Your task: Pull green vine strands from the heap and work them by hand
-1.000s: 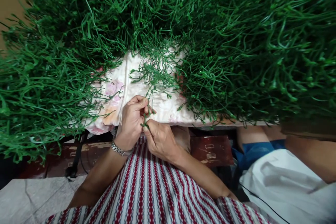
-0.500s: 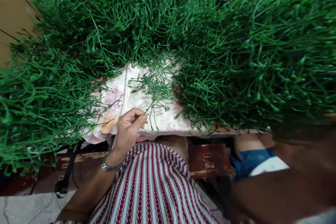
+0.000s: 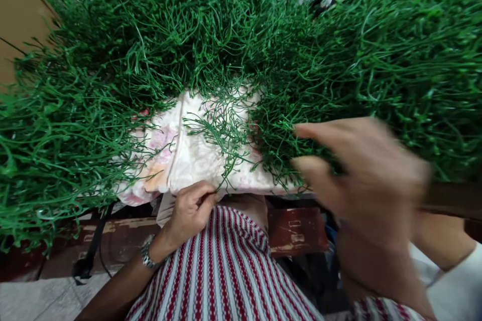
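Left grip (image 3: 194, 210) pinched closed on green sprig (image 3: 231, 154), at 6 o'clock edge of cloth (image 3: 194, 160); long axis aimed roughly 12 to 1, branched tips outermost. Right grip (image 3: 365, 175), blurred at 3 o'clock, held wide, seemingly empty.

The left hand (image 3: 194, 210) pinches a green sprig (image 3: 229, 163) while the right hand (image 3: 363, 173) (blurred, thumb spread) hovers near the heaped greenery (image 3: 331, 70).

One camera sits on the person's head. It faces forward and down, from quite near, over the green stems (image 3: 222, 35) and desk (image 3: 194, 160).
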Motion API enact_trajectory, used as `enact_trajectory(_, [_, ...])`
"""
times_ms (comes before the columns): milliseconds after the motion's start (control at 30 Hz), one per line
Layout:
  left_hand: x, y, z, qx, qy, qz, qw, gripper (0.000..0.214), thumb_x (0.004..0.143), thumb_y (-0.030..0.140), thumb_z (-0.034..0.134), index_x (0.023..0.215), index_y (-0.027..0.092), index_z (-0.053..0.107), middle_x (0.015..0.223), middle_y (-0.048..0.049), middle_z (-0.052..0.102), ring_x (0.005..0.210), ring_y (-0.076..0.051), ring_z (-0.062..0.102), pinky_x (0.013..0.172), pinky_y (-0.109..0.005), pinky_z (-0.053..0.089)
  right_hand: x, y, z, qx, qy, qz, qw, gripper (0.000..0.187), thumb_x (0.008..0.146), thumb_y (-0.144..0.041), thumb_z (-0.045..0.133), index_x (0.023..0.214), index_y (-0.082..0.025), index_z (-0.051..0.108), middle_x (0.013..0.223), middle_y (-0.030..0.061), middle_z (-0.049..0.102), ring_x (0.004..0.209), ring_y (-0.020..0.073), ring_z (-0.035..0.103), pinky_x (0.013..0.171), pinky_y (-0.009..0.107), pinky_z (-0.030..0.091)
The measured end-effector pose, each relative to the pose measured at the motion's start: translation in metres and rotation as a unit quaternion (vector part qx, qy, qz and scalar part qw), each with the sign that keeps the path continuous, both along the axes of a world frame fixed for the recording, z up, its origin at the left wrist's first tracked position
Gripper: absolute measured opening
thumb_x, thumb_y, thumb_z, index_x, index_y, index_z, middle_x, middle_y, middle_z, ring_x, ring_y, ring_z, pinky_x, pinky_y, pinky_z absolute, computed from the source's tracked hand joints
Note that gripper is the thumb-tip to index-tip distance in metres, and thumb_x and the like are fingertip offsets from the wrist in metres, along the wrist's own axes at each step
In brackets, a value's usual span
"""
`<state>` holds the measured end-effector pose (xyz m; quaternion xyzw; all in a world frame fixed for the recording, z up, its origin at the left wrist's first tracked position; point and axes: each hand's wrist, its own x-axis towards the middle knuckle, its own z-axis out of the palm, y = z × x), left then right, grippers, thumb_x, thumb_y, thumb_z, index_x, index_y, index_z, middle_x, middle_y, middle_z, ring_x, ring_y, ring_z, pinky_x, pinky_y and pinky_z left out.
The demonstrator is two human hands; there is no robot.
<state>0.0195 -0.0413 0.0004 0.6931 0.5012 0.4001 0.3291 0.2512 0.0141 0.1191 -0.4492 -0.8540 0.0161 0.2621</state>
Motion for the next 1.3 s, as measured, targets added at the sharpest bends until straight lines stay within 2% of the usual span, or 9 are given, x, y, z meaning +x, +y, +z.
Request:
enact_trajectory(267, [-0.015,0.002,0.011,-0.028,0.001,-0.053,0.998,0.01,0.084,0.022,0.051,0.083,0.015,0.059,0.075,-0.0043,0.057,0.072,-0.014,0.053,0.065,-0.026,0.041,-0.062,0.013,-0.069,-0.045,-0.099,0.032,0.994,0.022,0.09,-0.022,0.041,0.074,-0.015,0.056,0.07,0.0038,0.056,0.066,0.0151,0.048,0.061,0.028,0.037])
enact_trajectory(467, [-0.006,0.043,0.023,-0.158,-0.145,0.073,0.974,0.026,0.085,0.038,0.048,0.077,0.015,0.056,0.055,0.0049,0.04,0.047,-0.007,0.033,0.044,-0.02,0.025,-0.071,-0.003,-0.075,-0.023,-0.066,0.096,0.993,0.018,0.087,-0.017,0.044,0.074,-0.015,0.056,0.073,0.0048,0.055,0.069,0.015,0.044,0.064,0.028,0.035])
enact_trajectory(667, [-0.007,0.07,0.016,-0.152,-0.196,0.115,0.962,0.019,0.074,0.023,0.06,0.06,0.015,0.049,0.051,0.0065,0.034,0.047,-0.006,0.03,0.044,-0.019,0.022,-0.06,0.006,-0.058,-0.081,0.002,0.168,0.983,0.016,0.086,-0.018,0.046,0.074,-0.014,0.056,0.076,0.0057,0.057,0.074,0.0145,0.048,0.07,0.028,0.04])
enact_trajectory(767, [-0.015,0.064,0.017,-0.157,-0.295,0.119,0.935,0.016,0.072,0.021,0.063,0.06,0.014,0.054,0.055,0.0044,0.042,0.052,-0.007,0.037,0.048,-0.018,0.028,-0.062,0.026,-0.054,-0.112,0.062,0.142,0.982,0.02,0.089,-0.015,0.038,0.087,-0.013,0.058,0.083,0.0066,0.059,0.078,0.0139,0.052,0.072,0.026,0.043])
enact_trajectory(867, [-0.023,0.047,0.029,-0.16,-0.35,0.088,0.919,0.014,0.073,0.022,0.063,0.062,0.014,0.06,0.059,0.0014,0.05,0.056,-0.009,0.043,0.054,-0.02,0.034,-0.078,0.049,-0.063,-0.119,-0.023,0.071,0.99,0.025,0.089,-0.014,0.037,0.104,-0.013,0.056,0.096,0.0093,0.06,0.088,0.0176,0.053,0.079,0.03,0.043])
enact_trajectory(967, [-0.038,0.023,0.044,-0.142,-0.342,0.038,0.928,0.013,0.075,0.025,0.062,0.068,0.015,0.066,0.061,-0.0027,0.055,0.06,-0.013,0.048,0.057,-0.024,0.039,-0.094,0.067,-0.072,-0.104,-0.11,-0.043,0.988,0.033,0.086,-0.011,0.039,0.116,-0.01,0.051,0.104,0.0138,0.058,0.094,0.0232,0.052,0.082,0.035,0.042])
enact_trajectory(1067, [-0.056,0.004,0.048,-0.105,-0.324,0.032,0.94,0.013,0.074,0.025,0.061,0.077,0.016,0.07,0.066,-0.0052,0.059,0.063,-0.017,0.052,0.059,-0.028,0.042,-0.097,0.075,-0.073,-0.112,-0.131,-0.059,0.983,0.034,0.081,-0.006,0.042,0.113,-0.009,0.054,0.104,0.0147,0.059,0.094,0.0241,0.051,0.082,0.035,0.043])
enact_trajectory(1167, [-0.068,-0.002,0.04,-0.099,-0.291,0.021,0.951,0.017,0.075,0.028,0.06,0.066,0.015,0.068,0.059,-0.0044,0.057,0.057,-0.016,0.051,0.056,-0.028,0.042,-0.087,0.073,-0.068,-0.106,-0.064,-0.006,0.992,0.03,0.078,-0.006,0.046,0.105,-0.011,0.059,0.102,0.0127,0.06,0.094,0.0221,0.053,0.082,0.033,0.044])
enact_trajectory(1300, [-0.074,-0.003,0.021,-0.132,-0.273,0.044,0.952,0.019,0.069,0.034,0.067,0.067,0.016,0.07,0.066,-0.0063,0.064,0.061,-0.019,0.057,0.059,-0.03,0.046,-0.067,0.06,-0.06,-0.058,0.178,0.019,0.982,0.029,0.081,-0.009,0.045,0.104,-0.016,0.062,0.094,0.0062,0.064,0.084,0.0159,0.058,0.075,0.029,0.047])
